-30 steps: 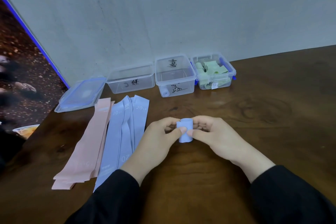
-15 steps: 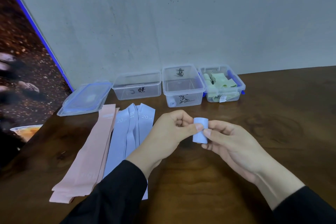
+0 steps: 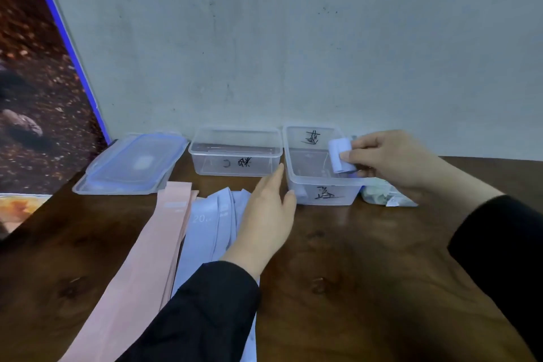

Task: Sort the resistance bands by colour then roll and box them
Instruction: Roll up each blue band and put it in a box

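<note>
Now, pale blue rolled band point(image 3: 340, 155), tight cylinder, pinched by right hand point(image 3: 390, 157).

Clear glossy plastic box point(image 3: 320, 182) under the fingers point(image 3: 357, 156); smooth matt band roll point(image 3: 340, 156) pinched; polished dark wood table point(image 3: 352, 273).

Your right hand point(image 3: 390, 159) hides most of the green-band box point(image 3: 388, 197); the black marks on the middle box point(image 3: 323, 185) are too blurred to read.
</note>
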Tool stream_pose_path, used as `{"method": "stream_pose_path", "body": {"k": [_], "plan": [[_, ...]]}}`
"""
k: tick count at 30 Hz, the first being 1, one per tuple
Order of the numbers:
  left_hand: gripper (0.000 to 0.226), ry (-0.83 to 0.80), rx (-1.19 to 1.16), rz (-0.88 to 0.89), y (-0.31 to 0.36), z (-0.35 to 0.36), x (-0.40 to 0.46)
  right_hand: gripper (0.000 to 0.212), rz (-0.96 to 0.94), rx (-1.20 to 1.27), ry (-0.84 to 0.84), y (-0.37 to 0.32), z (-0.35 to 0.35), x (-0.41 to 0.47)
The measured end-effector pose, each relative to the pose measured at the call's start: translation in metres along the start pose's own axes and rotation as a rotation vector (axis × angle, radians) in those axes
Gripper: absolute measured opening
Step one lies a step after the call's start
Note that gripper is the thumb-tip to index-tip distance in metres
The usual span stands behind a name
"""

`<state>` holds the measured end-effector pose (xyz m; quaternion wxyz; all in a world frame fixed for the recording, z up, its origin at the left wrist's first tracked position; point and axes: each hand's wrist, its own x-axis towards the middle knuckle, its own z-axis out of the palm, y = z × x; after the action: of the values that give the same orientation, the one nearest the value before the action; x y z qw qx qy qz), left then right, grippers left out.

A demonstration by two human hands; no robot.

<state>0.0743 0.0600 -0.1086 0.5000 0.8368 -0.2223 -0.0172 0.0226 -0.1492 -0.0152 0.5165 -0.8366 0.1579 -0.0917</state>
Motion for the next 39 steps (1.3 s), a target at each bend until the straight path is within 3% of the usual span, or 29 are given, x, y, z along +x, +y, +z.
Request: {"method": "stream_pose_path", "body": {"k": [8, 16, 20, 29, 35, 39], "plan": [[0.072, -0.134, -0.072, 0.081, -0.020, 0.003, 0.004, 0.027, 0.076, -0.528, -0.024, 0.001, 0.053, 0.102], [0.075, -0.217, -0.142, 0.065, -0.029, 0.011, 0.013, 0.033, 0.166, -0.860, -0.003, 0.015, 0.097, 0.134], [0.076, -0.265, -0.125, 0.052, -0.027, 0.008, 0.013, 0.014, 0.191, -0.724, -0.044, 0.020, 0.099, 0.137], [0.077, -0.309, -0.085, 0.022, -0.021, 0.002, 0.010, 0.029, 0.255, -0.794, -0.166, 0.011, 0.099, 0.127], [0.078, -0.306, -0.097, 0.028, -0.020, 0.000, 0.007, 0.022, 0.354, -0.416, -0.112, 0.006, 0.094, 0.118], [0.074, -0.290, -0.107, 0.043, -0.020, 0.000, 0.009, 0.025, 0.283, -0.482, -0.091, 0.003, 0.090, 0.112]]}}
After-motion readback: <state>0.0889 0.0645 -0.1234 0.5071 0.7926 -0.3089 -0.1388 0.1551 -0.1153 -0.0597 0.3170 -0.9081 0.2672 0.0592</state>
